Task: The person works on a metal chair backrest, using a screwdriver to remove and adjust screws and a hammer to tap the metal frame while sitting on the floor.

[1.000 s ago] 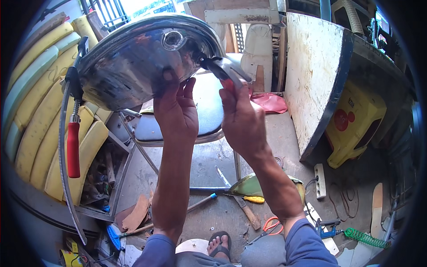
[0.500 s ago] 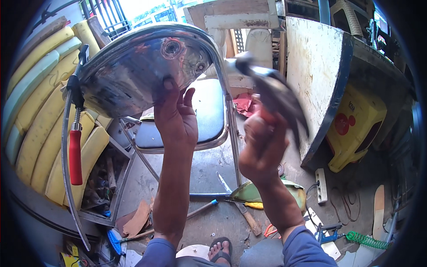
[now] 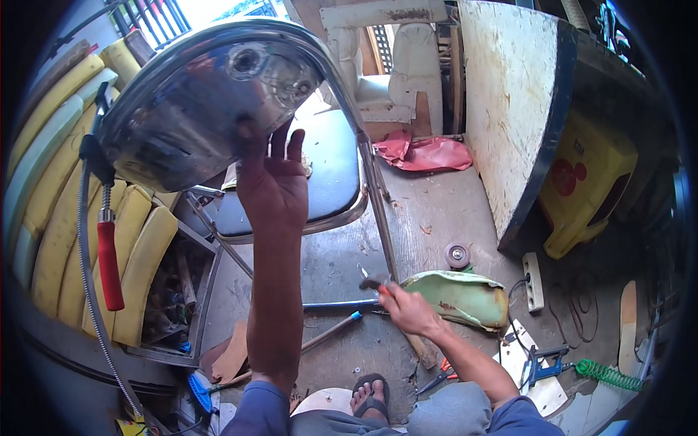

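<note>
One hammer (image 3: 373,283) lowered, one hand (image 3: 273,195) holding shell (image 3: 193,116)

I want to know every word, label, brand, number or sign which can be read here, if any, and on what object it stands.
Yellow plastic body, right: small dark lettering, too small to read reliably; below it, a red sign of round shapes, without readable words.
Yellow object, lower left edge: cut off, no print readable.
Shiny metal piece and hammer: no readable text.
Elsewhere, I can read no word or number.
</note>
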A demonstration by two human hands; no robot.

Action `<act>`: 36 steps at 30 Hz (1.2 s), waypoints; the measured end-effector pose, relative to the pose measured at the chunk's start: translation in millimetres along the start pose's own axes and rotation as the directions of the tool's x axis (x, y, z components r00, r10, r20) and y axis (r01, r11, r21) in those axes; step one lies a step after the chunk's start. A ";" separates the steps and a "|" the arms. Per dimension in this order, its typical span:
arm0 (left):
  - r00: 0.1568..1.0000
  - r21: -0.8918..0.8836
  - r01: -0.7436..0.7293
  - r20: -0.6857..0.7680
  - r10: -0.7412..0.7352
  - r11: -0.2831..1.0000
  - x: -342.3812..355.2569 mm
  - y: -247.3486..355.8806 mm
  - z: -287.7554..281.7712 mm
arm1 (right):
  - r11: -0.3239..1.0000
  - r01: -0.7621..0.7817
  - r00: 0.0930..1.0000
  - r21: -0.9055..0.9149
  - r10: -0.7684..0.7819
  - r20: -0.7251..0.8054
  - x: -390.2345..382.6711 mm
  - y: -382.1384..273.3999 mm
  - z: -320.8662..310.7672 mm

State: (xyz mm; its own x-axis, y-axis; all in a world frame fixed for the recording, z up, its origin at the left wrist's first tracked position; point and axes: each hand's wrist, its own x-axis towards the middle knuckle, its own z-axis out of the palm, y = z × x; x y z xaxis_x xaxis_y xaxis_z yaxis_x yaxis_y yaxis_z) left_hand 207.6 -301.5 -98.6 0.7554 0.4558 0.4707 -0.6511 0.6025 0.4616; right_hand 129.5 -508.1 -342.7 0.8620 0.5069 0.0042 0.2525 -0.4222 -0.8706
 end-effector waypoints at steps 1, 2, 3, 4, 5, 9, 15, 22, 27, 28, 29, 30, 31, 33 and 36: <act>1.000 0.028 0.009 0.011 -0.009 1.000 0.7 -0.5 -1.5 | 0.993 -0.099 0.984 -0.059 0.106 0.146 -16.9 11.1 6.9; 1.000 0.063 0.009 0.019 -0.010 0.998 0.1 2.0 -1.6 | 0.984 -0.140 0.938 -0.109 0.167 0.305 -29.7 21.4 15.7; 0.999 0.064 -0.038 0.033 0.036 0.997 0.6 1.4 -1.1 | 0.940 -0.238 0.859 -0.243 0.321 0.400 -43.5 29.9 24.6; 0.995 0.031 -0.053 0.088 0.050 0.998 2.9 4.9 0.6 | 0.934 -0.177 0.826 -0.310 0.313 0.469 -56.2 41.6 32.2; 0.987 -0.009 -0.066 0.147 0.066 0.998 7.6 9.2 2.0 | 0.921 -0.110 0.791 -0.373 0.308 0.528 -65.4 56.6 36.4; 0.977 -0.063 -0.142 0.153 0.150 0.988 13.2 -0.5 4.0 | 0.871 0.223 0.792 -0.437 0.099 0.603 -49.7 61.2 14.4; 0.979 -0.001 -0.191 0.075 0.191 0.982 12.0 4.2 -6.0 | 0.585 0.791 0.403 -0.181 -0.719 -0.566 94.2 -147.0 -138.7; 0.975 0.006 -0.222 0.028 0.221 0.975 10.8 0.9 5.7 | 0.616 0.785 0.525 0.062 -0.610 -0.594 188.6 -258.2 -179.2; 0.979 0.037 -0.203 0.002 0.203 0.979 8.0 4.4 0.7 | 0.641 0.754 0.601 0.146 -0.581 -0.548 205.0 -259.0 -177.3; 0.981 0.015 -0.194 -0.008 0.194 0.981 8.1 5.4 0.7 | 0.637 0.754 0.609 0.161 -0.584 -0.537 205.3 -259.5 -177.6; 0.983 -0.008 -0.185 -0.019 0.185 0.983 8.6 6.0 0.9 | 0.635 0.753 0.615 0.172 -0.586 -0.528 206.2 -259.2 -176.7; 0.981 0.019 -0.193 -0.003 0.193 0.981 9.6 6.7 1.4 | 0.633 0.751 0.623 0.186 -0.588 -0.517 206.7 -259.1 -176.9; 0.980 0.044 -0.201 -0.001 0.201 0.979 7.6 7.5 -1.7 | 0.636 0.745 0.636 0.200 -0.588 -0.500 207.2 -256.8 -173.5; 0.981 0.093 -0.196 0.034 0.193 0.976 8.4 12.4 -7.2 | 0.630 0.743 0.650 0.225 -0.599 -0.467 211.0 -258.3 -169.9; 0.989 0.101 -0.120 0.098 0.110 0.988 9.8 8.3 -9.2 | 0.658 0.725 0.670 0.204 -0.604 -0.432 205.2 -255.6 -184.0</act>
State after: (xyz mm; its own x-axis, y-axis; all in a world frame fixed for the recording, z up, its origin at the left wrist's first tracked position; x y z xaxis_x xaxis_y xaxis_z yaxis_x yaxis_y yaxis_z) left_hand 210.3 -286.0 -97.1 0.6685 0.4532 0.5897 -0.7409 0.4746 0.4752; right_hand 322.8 -434.5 -28.8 0.6149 0.2700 0.7410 0.7010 0.2432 -0.6704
